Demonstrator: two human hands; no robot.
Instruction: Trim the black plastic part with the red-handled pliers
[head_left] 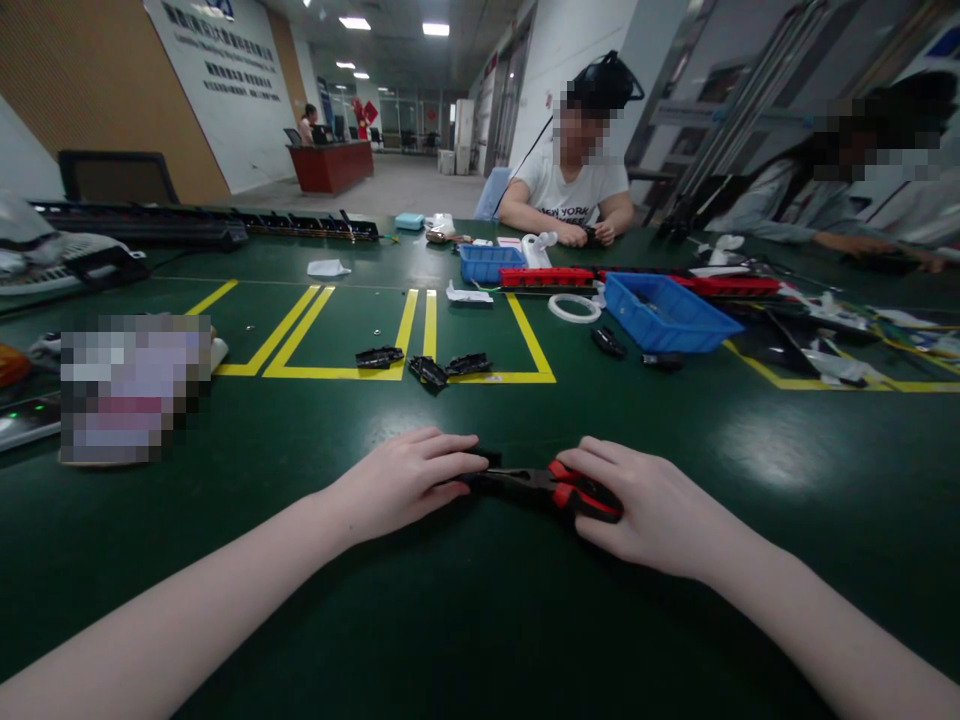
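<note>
Pliers (553,482) held in closed grip of right hand (639,502) over near half of tabletop (480,630), long axis roughly parallel to far edge, pointing left at small black piece (490,457) pinched in fingertip grip of left hand (412,483).

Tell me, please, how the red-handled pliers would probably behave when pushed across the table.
The pliers should probably be stiff, as their jaws look metallic; that also suggests some weight for their size. Their handles, spread apart, would probably make them slide or swivel rather than roll.
</note>
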